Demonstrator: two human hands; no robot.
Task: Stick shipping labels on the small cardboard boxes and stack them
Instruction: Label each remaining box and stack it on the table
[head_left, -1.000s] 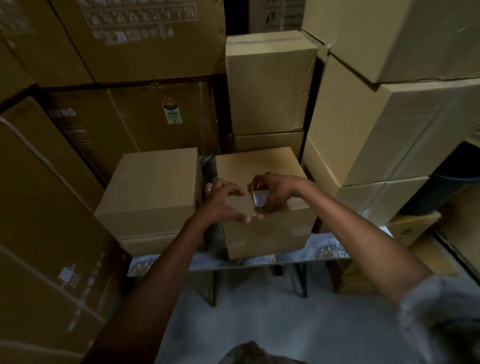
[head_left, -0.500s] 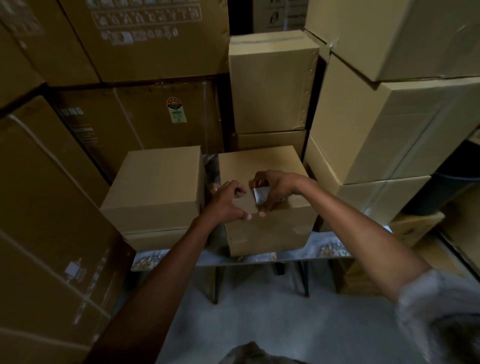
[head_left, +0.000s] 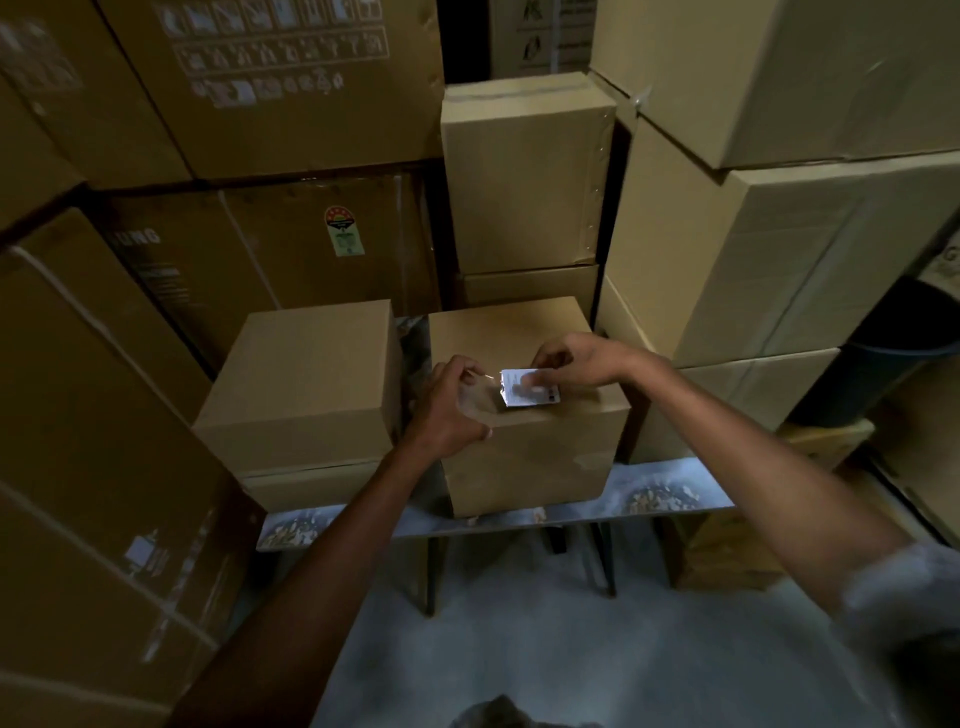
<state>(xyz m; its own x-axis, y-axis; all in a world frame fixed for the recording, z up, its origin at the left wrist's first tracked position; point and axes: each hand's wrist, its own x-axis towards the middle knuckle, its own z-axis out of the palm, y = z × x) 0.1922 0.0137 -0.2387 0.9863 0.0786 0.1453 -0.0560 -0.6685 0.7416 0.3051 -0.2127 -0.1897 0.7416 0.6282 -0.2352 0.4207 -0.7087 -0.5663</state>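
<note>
Two small cardboard boxes stand side by side on a narrow table (head_left: 670, 506). The right box (head_left: 530, 457) has a white shipping label (head_left: 530, 387) lying flat near its front top edge. My right hand (head_left: 582, 358) pinches the label's right end. My left hand (head_left: 452, 410) holds a thin, clear backing strip (head_left: 475, 402) at the label's left end, peeled away from it. The left box (head_left: 306, 384) sits on a flatter box (head_left: 306, 486) and carries no label that I can see.
Large cartons wall the spot in: a tall leaning one at left (head_left: 104, 467), printed cartons behind (head_left: 280, 249), a stack behind the right box (head_left: 524, 176) and big boxes at right (head_left: 779, 249). Grey floor (head_left: 571, 649) lies below the table.
The label was bunched between both hands; now it lies spread out flat on the right box, and my left hand has pulled the backing away to the left.
</note>
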